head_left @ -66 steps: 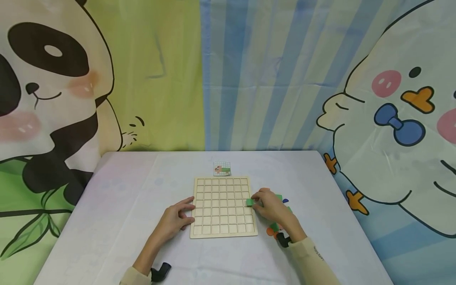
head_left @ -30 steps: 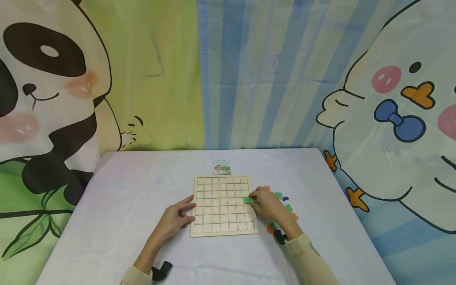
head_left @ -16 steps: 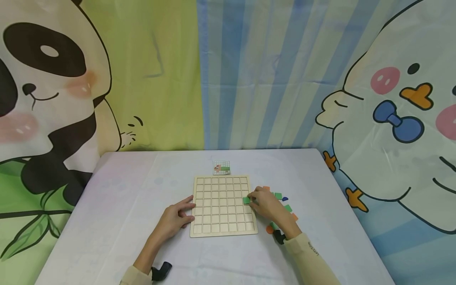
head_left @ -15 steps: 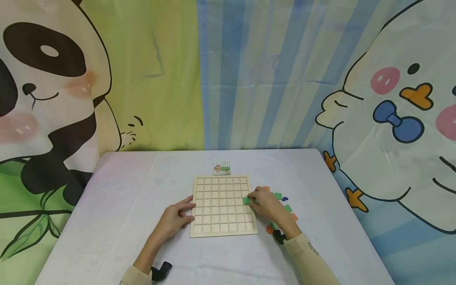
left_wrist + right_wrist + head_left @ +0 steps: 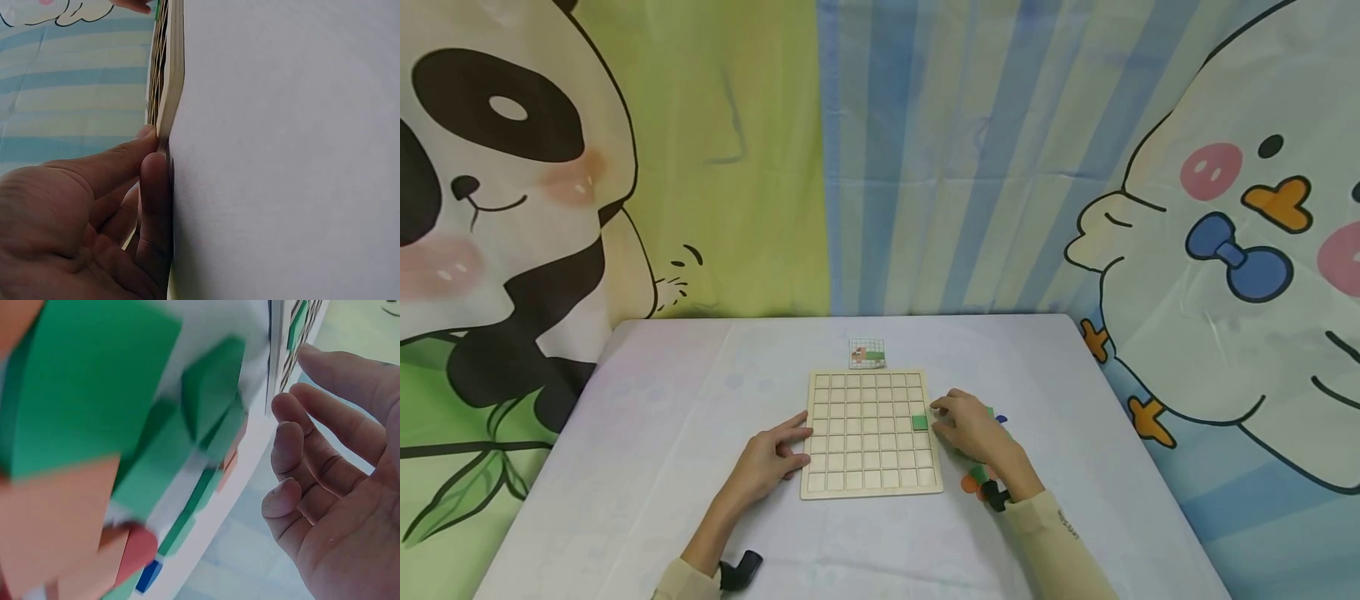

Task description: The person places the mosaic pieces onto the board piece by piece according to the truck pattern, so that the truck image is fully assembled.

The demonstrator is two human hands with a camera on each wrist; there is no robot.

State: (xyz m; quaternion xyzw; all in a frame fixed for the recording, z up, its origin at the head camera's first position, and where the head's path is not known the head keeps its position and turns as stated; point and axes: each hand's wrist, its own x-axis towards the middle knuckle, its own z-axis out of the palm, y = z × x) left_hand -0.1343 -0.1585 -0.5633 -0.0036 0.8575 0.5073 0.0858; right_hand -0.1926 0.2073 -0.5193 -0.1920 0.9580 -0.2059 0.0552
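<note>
A pale wooden grid board [image 5: 872, 493] lies on the table. One green square tile [image 5: 920, 422] sits in a cell on its right side. My left hand [image 5: 767, 458] touches the board's left edge, thumb and forefinger spread apart along it; in the left wrist view the thumb [image 5: 128, 156] rests right at the rim. Just off the right edge, my right hand [image 5: 973, 429] holds nothing. In the right wrist view its fingers [image 5: 325, 409] are loosely bent, with a gap between thumb and fingertips, near the board's edge. Loose green blocks [image 5: 94, 381] are beside that hand.
Under and around the right forearm lie more loose pieces, among them an orange disc [image 5: 969, 484] and a blue piece [image 5: 1002, 419]. A small picture card [image 5: 867, 354] with a gridded pattern lies beyond the board. Patterned curtains [image 5: 925, 167] hang behind the white table [image 5: 685, 383].
The right hand carried the green tile leftward onto the board, let go of it and drew back slightly right. The tile stays in a right-hand cell. The left hand keeps its place.
</note>
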